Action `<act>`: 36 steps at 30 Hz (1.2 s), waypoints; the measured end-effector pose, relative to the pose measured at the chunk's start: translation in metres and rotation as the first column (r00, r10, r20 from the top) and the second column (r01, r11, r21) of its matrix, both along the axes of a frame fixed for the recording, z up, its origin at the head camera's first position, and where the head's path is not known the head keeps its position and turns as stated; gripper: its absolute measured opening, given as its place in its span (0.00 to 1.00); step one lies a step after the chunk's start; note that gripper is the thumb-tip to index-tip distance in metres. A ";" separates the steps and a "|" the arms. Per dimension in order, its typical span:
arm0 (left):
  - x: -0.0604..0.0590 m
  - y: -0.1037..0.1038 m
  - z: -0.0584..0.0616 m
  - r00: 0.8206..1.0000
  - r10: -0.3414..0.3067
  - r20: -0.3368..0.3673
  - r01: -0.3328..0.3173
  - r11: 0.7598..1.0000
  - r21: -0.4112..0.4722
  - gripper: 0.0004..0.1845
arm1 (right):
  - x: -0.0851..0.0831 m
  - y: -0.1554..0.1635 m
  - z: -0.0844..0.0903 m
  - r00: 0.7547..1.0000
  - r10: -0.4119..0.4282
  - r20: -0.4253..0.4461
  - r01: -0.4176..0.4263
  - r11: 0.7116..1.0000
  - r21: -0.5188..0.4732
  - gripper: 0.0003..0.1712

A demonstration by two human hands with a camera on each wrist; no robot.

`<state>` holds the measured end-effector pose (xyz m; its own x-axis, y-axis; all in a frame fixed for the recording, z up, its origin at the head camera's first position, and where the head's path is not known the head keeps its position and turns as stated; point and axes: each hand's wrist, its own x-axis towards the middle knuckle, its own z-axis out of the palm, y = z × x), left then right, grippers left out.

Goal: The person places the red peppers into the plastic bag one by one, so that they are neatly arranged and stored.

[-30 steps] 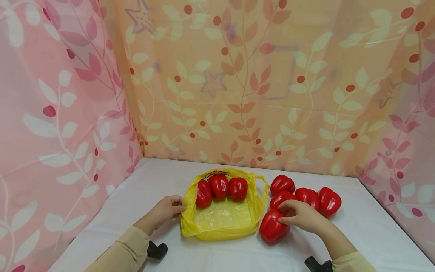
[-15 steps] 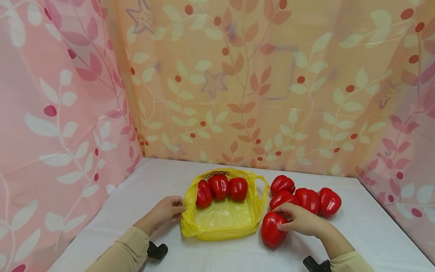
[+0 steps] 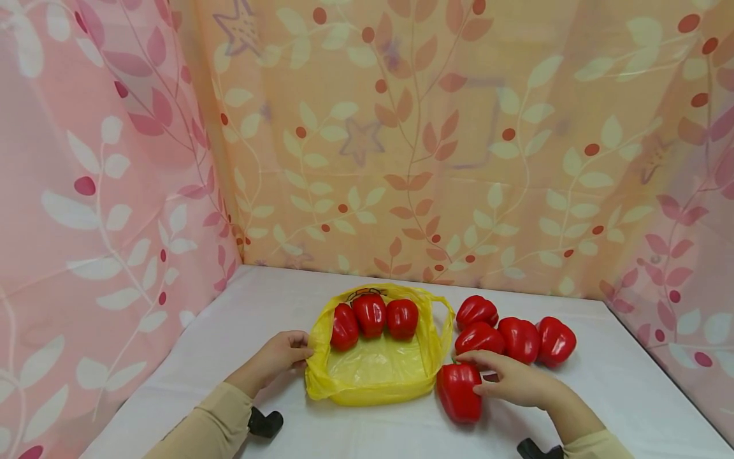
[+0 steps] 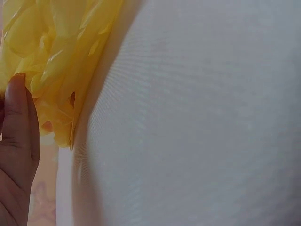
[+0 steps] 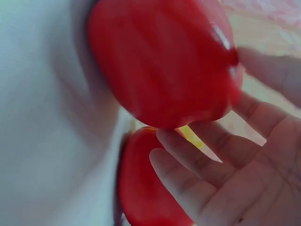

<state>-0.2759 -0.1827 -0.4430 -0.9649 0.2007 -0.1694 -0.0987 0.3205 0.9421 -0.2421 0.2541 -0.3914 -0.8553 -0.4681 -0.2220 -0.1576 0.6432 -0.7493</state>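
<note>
While left hand [image 3: 279, 357] pinches yellow bag [image 3: 375, 373] edge at lower centre, right hand [image 3: 512, 380] fingers [image 5: 188, 155] curl round red pepper [image 3: 460, 392] on desk [image 3: 229, 331].

Left hand [image 3: 279, 357] curled, pinching; right hand [image 3: 512, 378] fingers bent, gripping

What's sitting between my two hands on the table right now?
In the head view, the open yellow bag lies between them, three red peppers at its far end. The left hand grips its left edge; the right hand holds a pepper just right of it.
</note>
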 end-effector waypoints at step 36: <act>0.002 0.001 0.000 1.000 0.016 0.002 -0.016 1.000 -0.005 0.08 | 0.002 -0.006 -0.020 0.993 0.039 -0.111 -0.031 0.997 0.074 0.58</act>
<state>-0.2739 -0.1814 -0.4425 -0.9675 0.1846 -0.1728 -0.1061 0.3240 0.9401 -0.2403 0.2484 -0.4118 -0.8600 -0.4847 -0.1599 -0.2614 0.6874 -0.6776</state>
